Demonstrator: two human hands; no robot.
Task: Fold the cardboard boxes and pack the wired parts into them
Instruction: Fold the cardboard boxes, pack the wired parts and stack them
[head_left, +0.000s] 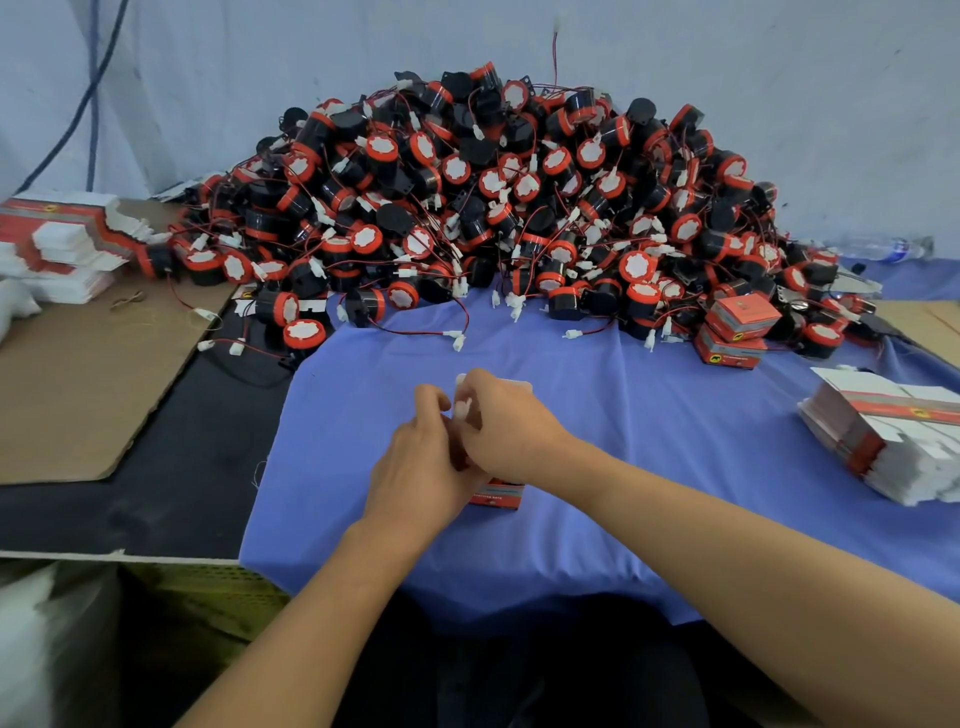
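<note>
At the middle of the blue cloth (649, 441), just in front of me, both forearms reach in from the bottom edge and converge, so that the two hands meet, touching each other. The left hand (421, 460) sits lower, back of the hand up and wrist slightly bent, its fingers curled round a small red cardboard box (496, 493) whose lower end peeks out beneath the palms. The right hand (506, 423) comes across from the right and lies over the top, fingers bent down and clamped on the box's upper end. A white plug (462, 410) shows right at its fingertips; I cannot tell whether the plug itself is pinched. Neither hand has straight fingers. Beyond the hands, well apart from them, the big pile of wired parts (493, 208) rises against the back wall. Two folded boxes (737, 332) rest at the pile's right foot, and a stack of flat box blanks (893, 441) lies on the cloth to my right.
</note>
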